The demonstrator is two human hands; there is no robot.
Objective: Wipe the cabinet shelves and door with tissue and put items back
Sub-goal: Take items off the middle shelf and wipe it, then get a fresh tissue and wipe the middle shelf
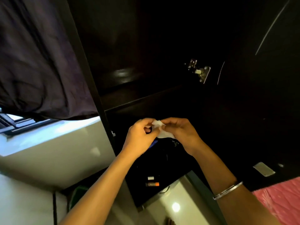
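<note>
Both forearms reach up; left hand (141,135) and right hand (180,132) pinch the tissue (159,129) between them, fingers curled on it, just below the dark shelf (146,96) edge.

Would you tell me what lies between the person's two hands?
In the head view, a white tissue spans between the left hand and right hand; both pinch it.

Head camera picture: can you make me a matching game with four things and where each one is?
Things:
1. tissue
2. bangle
3. hinge
4. curtain

Places:
A. on the right wrist
B. hanging at upper left
C. pinched between both hands
D. on the dark cabinet, above the hands

Pairs: 1-C, 2-A, 3-D, 4-B. The left hand and right hand both hold the tissue.
</note>
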